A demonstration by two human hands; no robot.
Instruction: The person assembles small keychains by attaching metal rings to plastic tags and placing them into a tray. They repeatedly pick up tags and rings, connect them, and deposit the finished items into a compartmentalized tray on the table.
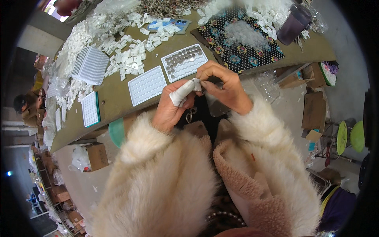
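My left hand (166,108) and my right hand (227,85) meet in front of me at the near edge of the table. A white wrap (182,93) covers one finger of the left hand. The fingertips of both hands pinch a small white piece (196,82), mostly hidden by the fingers. Just beyond them lies a white tray (193,69) with rows of small round silver discs (181,59) in its far part. To its left is a white tray with bare hollows (147,85).
Loose small white pieces (130,57) heap across the table's left and back. A stack of white trays (90,65) and a teal-edged tray (90,110) stand at the left. At the back right are a patterned cloth (252,53) and a dark bottle (294,24). Cardboard boxes (314,110) sit right.
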